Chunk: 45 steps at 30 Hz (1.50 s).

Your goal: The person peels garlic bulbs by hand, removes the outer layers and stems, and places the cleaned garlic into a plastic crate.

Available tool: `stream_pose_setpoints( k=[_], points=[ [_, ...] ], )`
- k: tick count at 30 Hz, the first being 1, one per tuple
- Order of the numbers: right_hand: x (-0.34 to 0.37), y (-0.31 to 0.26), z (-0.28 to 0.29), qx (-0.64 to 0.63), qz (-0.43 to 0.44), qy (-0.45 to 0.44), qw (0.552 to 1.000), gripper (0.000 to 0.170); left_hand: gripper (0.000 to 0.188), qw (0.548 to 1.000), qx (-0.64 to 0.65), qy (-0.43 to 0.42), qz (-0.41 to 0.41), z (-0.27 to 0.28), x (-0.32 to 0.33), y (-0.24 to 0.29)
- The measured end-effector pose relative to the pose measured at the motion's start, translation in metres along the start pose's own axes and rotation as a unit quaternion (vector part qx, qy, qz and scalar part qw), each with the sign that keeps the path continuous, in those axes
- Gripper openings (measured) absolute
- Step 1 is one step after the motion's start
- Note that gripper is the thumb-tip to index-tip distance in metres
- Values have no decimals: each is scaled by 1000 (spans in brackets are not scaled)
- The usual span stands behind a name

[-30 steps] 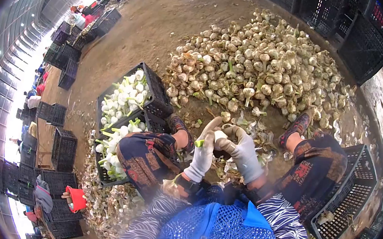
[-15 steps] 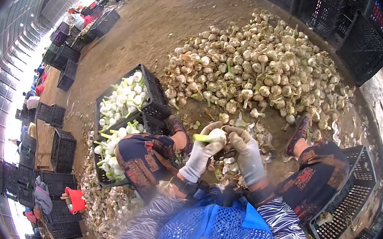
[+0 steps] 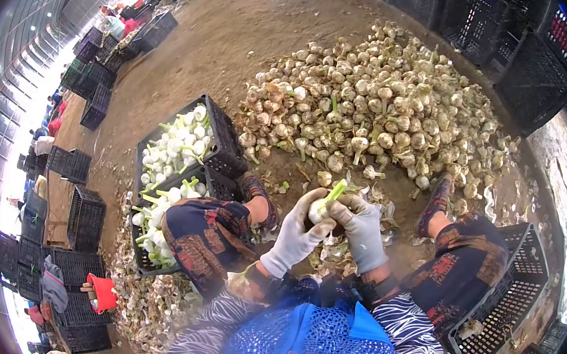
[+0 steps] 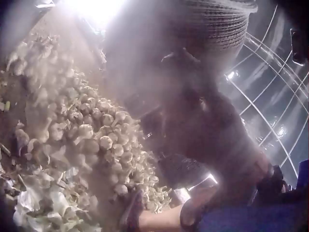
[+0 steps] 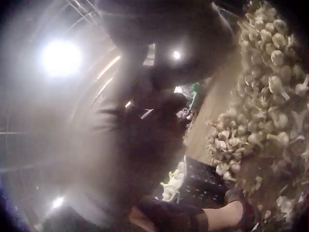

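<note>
In the head view, a white garlic bulb with its green stem pointing up and to the right is between two gloved hands. My left hand grips the bulb from the left, thumb below and fingers behind. From the other side my right hand pinches at the bulb, thumb and curled fingertips at its right edge. Both gloves are pale, with darker, soiled fingertips. Just beyond the hands lies a heap of unpeeled garlic bulbs. Blur and dark shapes in both wrist views hide the bulb.
Black crates of cleaned white garlic stand left of my left leg. Another black crate lies by my right leg. Loose garlic skins cover the ground at left. A red bucket and further stacked crates stand farther left.
The bulb has turned in my hands: its green stem pointed left and now points up and right. My right hand has closed in on the bulb. The view has shifted slightly.
</note>
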State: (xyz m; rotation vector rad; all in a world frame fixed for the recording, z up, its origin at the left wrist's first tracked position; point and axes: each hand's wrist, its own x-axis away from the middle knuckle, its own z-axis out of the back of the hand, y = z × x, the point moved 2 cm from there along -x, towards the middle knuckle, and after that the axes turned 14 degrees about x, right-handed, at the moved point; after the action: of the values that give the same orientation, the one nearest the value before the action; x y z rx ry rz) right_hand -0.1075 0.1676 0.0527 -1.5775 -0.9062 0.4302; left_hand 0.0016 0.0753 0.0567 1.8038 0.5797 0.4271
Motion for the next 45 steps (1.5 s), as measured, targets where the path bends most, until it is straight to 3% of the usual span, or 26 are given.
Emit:
stream_pose_setpoints(
  k=[3, 7, 11, 13, 15, 17, 19, 22, 23, 24, 27, 29, 30, 33, 35, 36, 38, 39, 42, 43, 44, 45],
  points=[
    [1, 7, 0, -36, -41, -32, 998, 25, 60, 994, 103, -21, 27, 0, -1, -1],
    [2, 8, 2, -85, -36, -60, 994, 24, 65, 991, 133, -4, 5, -1, -2, -3],
    [0, 8, 7, -114, -38, -85, 989, 25, 66, 989, 144, -5, 20, -2, 0, -4],
    [0, 10, 10, -111, -47, -80, 990, 25, 63, 996, 79, -5, -44, -1, -1, -7],
    [2, 11, 12, -108, -56, -73, 990, 25, 71, 994, 105, 28, -25, 1, -4, -8],
    [3, 11, 12, -118, -74, -83, 987, 25, 60, 990, 144, 4, -2, 4, -3, -10],
    [3, 8, 12, -144, -88, -83, 982, 26, 63, 997, 76, 0, -24, 0, -3, -7],
    [7, -2, 14, -73, -97, -53, 991, 28, 72, 995, -4, -3, -100, 1, -4, -4],
    [7, -4, 14, 5, -71, -54, 996, 28, 75, 990, -51, 3, -130, 1, -4, -2],
    [8, -6, 14, 84, -46, -54, 994, 28, 75, 990, -50, 3, -130, 0, -4, -3],
    [9, -7, 9, 116, -31, -9, 993, 25, 80, 993, -14, 20, -112, 1, -3, -10],
    [4, 5, 8, 168, -7, 25, 985, 22, 80, 968, -192, 15, -163, 4, -4, -14],
    [3, 8, 9, 220, 17, 58, 974, 19, 80, 968, -192, 14, -162, 3, -3, -15],
    [2, 4, 11, 310, 61, 74, 946, 17, 69, 981, -127, 16, -146, -6, -1, -12],
    [2, 6, 11, 265, 36, 45, 963, 17, 53, 988, 117, 93, -32, -11, 0, -11],
    [2, 7, 11, 219, 11, 15, 976, 17, 53, 994, 46, 87, -57, -6, -3, -13],
    [5, 7, 9, 205, 8, -5, 979, 18, 56, 975, 118, 126, 143, 15, -10, -30],
    [6, 7, 8, 190, 6, -25, 981, 18, 57, 941, 184, 138, 249, 18, -10, -28],
    [8, 10, 9, 172, -10, -40, 984, 20, 54, 918, 215, 101, 318, 23, -12, -21],
    [8, 9, 8, 182, 5, -36, 983, 21, 54, 918, 216, 101, 317, 18, -9, -21],
    [7, 15, 8, 183, 5, -37, 982, 21, 52, 944, 200, 114, 235, 3, -8, -12],
    [4, 22, 10, 269, 59, 17, 961, 21, 51, 963, 182, 126, 151, -7, -8, -7]
  ],
)
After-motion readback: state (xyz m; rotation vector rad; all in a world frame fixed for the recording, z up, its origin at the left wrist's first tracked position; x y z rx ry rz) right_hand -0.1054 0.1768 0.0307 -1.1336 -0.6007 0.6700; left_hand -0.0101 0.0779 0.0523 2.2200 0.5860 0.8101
